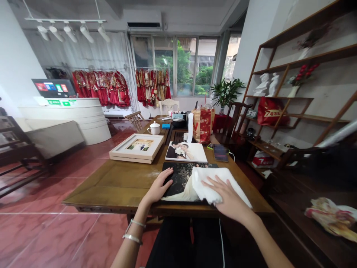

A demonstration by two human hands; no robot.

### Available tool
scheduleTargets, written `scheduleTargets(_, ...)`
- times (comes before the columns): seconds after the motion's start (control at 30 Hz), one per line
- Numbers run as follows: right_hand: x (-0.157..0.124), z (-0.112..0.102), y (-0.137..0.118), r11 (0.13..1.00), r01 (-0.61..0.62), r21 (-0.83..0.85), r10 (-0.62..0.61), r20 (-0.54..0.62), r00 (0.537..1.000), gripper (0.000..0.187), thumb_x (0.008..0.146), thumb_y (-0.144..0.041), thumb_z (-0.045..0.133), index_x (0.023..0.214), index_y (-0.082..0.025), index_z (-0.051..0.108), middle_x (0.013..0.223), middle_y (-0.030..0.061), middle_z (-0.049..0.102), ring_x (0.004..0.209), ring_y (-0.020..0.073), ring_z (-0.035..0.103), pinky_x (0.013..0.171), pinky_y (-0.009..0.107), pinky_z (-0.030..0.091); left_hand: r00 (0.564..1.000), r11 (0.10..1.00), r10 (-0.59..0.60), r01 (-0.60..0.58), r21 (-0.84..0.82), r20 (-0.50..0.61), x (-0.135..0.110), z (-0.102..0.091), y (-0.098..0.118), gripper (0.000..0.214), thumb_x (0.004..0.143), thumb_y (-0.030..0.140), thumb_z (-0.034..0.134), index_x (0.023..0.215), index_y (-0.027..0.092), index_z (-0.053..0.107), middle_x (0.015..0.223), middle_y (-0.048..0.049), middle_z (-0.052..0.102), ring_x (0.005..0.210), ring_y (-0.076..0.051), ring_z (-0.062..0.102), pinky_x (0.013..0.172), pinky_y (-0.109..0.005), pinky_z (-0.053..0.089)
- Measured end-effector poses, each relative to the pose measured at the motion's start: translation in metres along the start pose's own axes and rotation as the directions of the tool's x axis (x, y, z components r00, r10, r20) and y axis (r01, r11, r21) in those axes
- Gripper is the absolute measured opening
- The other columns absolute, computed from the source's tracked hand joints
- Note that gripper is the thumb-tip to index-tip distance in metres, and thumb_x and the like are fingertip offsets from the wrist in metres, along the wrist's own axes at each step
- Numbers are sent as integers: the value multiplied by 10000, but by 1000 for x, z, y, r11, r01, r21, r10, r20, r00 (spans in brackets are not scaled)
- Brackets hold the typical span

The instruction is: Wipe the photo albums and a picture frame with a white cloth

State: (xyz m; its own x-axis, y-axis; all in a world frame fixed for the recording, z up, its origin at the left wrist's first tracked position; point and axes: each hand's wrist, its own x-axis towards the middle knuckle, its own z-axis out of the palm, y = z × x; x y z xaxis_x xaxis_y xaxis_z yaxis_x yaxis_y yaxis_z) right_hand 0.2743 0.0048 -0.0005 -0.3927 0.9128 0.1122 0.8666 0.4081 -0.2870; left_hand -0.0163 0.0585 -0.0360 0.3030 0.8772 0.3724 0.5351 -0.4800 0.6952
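Observation:
In front of me lies a dark photo print or album (178,181) showing a pale gown with a long train; whether it is a single panel or a book I cannot tell. My left hand (158,188) rests on its left edge, fingers stretched out, holding nothing. On its right part lies a folded white cloth (203,175). My right hand (227,193) lies flat on the cloth with fingers spread, pressing it down. The cloth hides the right side of the picture.
Behind the print are a white-covered photo book (199,152), stacked pale picture frames (150,149), a lidded white cup (154,128), a paper bag (205,128) and a phone (221,153). They stand on a wooden table (111,182). A shelf unit (292,61) rises at right.

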Motion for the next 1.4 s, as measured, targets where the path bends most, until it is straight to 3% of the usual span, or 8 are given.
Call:
scheduleTargets(0.2, 84, -8, 22, 993, -101, -58, 98, -45, 994, 610, 744, -192, 453, 1335, -329, 397, 1434, 4, 344, 1330, 332, 223, 1029, 617, 133, 1000, 1000, -9, 10, -13, 25, 0, -1, 1, 413, 871, 287, 457, 1280, 230, 465, 1410, -56, 402, 1323, -184, 322, 1116, -391, 218)
scheduleTargets(0.3, 99, -7, 24, 990, -125, -66, 119, -90, 989, 567, 765, -212, 443, 1325, -300, 423, 1413, 26, 383, 1320, 345, 241, 1020, 631, 122, 1000, 1000, -18, 19, -12, 22, 0, -1, 2, 414, 870, 291, 462, 1280, 242, 464, 1413, -48, 399, 1325, -186, 318, 1117, -392, 216)
scheduleTargets(0.4, 84, -2, 17, 991, -112, -77, 103, -105, 989, 633, 710, -167, 474, 1323, -313, 421, 1409, 5, 391, 1330, 324, 223, 1042, 604, 95, 1000, 1000, -17, 17, -8, 12, 0, -1, 3, 414, 865, 287, 467, 1276, 234, 471, 1408, -55, 406, 1323, -195, 323, 1116, -396, 221)
scheduleTargets(0.73, -31, 12, -22, 990, 134, -46, -137, -82, 987, 790, 626, -124, 474, 1363, -366, 325, 1446, -38, 313, 1357, 277, 163, 1071, 566, 66, 1000, 1000, 4, -4, -6, -5, -1, 0, 1, 408, 867, 269, 457, 1273, 236, 474, 1398, -56, 420, 1316, -192, 333, 1113, -405, 229)
scheduleTargets(0.83, -18, 8, -14, 994, 110, -23, -111, -58, 992, 799, 601, -101, 452, 1346, -372, 356, 1435, -56, 328, 1353, 262, 185, 1077, 552, 77, 1000, 1000, -1, 1, -6, 6, 0, 0, 2, 409, 867, 263, 453, 1274, 231, 475, 1400, -57, 417, 1320, -188, 326, 1115, -401, 223)
scheduleTargets(1.17, 95, -2, 13, 994, -88, -61, 82, -89, 993, 608, 719, -190, 462, 1314, -312, 434, 1411, 2, 386, 1319, 312, 256, 1040, 592, 124, 1000, 1000, -7, 7, -11, 8, 0, -1, 1, 413, 861, 267, 465, 1273, 249, 473, 1409, -40, 408, 1320, -192, 329, 1113, -405, 232)
scheduleTargets(1.27, 82, 4, 4, 994, -83, -71, 76, -98, 992, 651, 685, -179, 487, 1318, -316, 427, 1416, 0, 378, 1328, 320, 227, 1044, 603, 80, 1000, 1000, -4, 4, -8, 13, 0, -1, 2, 411, 865, 277, 460, 1275, 247, 472, 1407, -42, 410, 1322, -193, 325, 1115, -403, 227)
scheduleTargets(1.4, 28, 13, -22, 998, 19, -61, -25, -99, 995, 775, 609, -111, 477, 1344, -339, 378, 1429, -23, 353, 1346, 289, 192, 1073, 555, 60, 1000, 1000, 4, -4, 1, 13, 0, -1, 1, 409, 869, 285, 451, 1274, 234, 473, 1404, -54, 411, 1324, -192, 321, 1116, -396, 222)
